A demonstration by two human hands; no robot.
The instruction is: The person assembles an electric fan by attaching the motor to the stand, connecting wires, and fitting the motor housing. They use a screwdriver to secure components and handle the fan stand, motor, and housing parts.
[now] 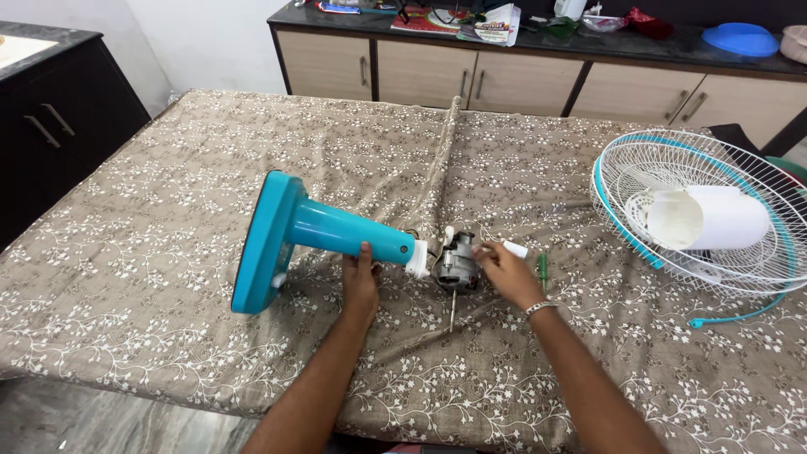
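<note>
A teal fan stand (290, 235) lies on its side on the cloth-covered table, its round base at the left and its neck pointing right. My left hand (361, 282) grips the neck near its white collar. At the neck's end sits the bare grey fan motor (456, 267), its shaft pointing toward me. My right hand (503, 271) touches the motor's right side and holds a small white part (513, 248) in its fingers. A green-handled screwdriver (542, 271) lies just right of that hand.
A white wire fan guard (639, 160) with a teal rim lies at the table's right, a white motor cover (710, 219) inside it. The patterned brown cloth (168, 185) has a raised fold (441, 160) down its middle. Cabinets with cluttered counter stand behind.
</note>
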